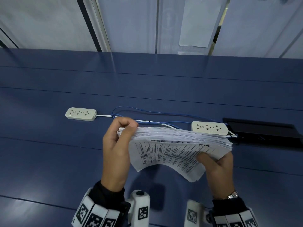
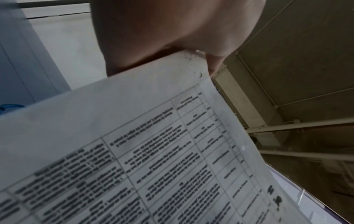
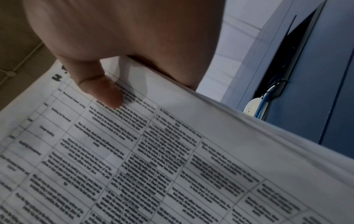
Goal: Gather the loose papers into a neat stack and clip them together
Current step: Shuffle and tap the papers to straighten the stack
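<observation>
thick stack of papers [image 1: 177, 145], white printed tables, handwriting on top sheet, held above table, near edge sagging, edges uneven

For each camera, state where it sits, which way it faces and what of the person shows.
Head: worn on the head, facing forward and down at the blue table; left hand and right hand grip the white printed paper stack.
Left wrist: along the left hand, at the stack.
Right wrist: along the right hand; thumb on top.
All share the stack.
</observation>
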A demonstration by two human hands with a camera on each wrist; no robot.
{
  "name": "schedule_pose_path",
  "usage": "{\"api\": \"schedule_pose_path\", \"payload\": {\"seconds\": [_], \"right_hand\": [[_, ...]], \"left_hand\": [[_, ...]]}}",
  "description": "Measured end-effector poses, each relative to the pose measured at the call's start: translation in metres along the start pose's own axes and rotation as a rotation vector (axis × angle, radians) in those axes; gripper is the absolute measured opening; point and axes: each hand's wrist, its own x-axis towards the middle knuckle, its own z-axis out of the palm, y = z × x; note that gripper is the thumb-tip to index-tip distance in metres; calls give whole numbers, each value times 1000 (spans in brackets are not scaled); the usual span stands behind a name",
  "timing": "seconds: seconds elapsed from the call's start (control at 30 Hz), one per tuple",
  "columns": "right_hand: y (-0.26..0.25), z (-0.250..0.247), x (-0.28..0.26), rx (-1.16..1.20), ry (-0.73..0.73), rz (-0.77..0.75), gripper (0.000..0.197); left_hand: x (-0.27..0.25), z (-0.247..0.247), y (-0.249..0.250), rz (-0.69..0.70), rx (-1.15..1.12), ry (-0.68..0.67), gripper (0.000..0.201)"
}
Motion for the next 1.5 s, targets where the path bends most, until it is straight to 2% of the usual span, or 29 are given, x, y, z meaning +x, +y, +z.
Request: {"api": "schedule_pose_path", "payload": {"seconds": [0.13,0.27,0.33,0.4,0.5,0.67,0.73,0.8,0.9,1.03,1.13,1.17,1.2,1.23,1.3,1.37,1.43,1.5], "right_hand": [[-2,1,0,-2,-1,6,26],[-4,1,1,9,-10,22,25],[-7,0,1,21,-8,18,25],[-12,-1,2,44,-5,-1,25],[-21,4,2,51,-31,-25,26],[-39,9,-4,114,9,-101,19],[-46,11,-4,113,61,-105,26],[-51,15,-2,87,127,-75,19],[-53,20,-1,78,151,-31,13],[-52,19,2,53,125,-42,18],[-48,9,1,8,73,-78,40],[-47,5,0,56,57,-20,48],[-40,-3,-1,57,36,1,42],[-38,-8,-3,21,-25,32,24],[-28,-16,-13,-25,-123,42,53],[-17,-20,-18,-25,-221,9,60],[-2,-23,-19,-35,-168,6,64],[10,-22,-13,16,-104,47,58]], "left_hand": [[0,-1,-4,13,10,-25,12],[-3,-20,-21,-8,-39,-200,63],[-6,-27,-32,-89,-121,-255,73],[-8,-27,-39,-130,-128,-264,66],[-8,-18,-45,-97,-69,-206,44],[-8,-14,-46,-84,-60,-129,25],[-8,-15,-45,-84,-48,-131,23],[-7,-16,-46,-83,-52,-133,26],[-4,-18,-48,-87,-76,-136,32],[-2,-18,-50,-101,-100,-134,26],[-3,-19,-53,-99,-91,-148,26],[-4,-19,-54,-107,-95,-146,32],[-4,-20,-55,-108,-97,-141,36],[-4,-21,-57,-108,-99,-134,39],[-5,-21,-61,-110,-111,-105,34],[-6,-20,-66,-119,-112,-55,29],[-7,-17,-69,-122,-117,-28,26],[-8,-14,-67,-122,-157,-28,22]]}}
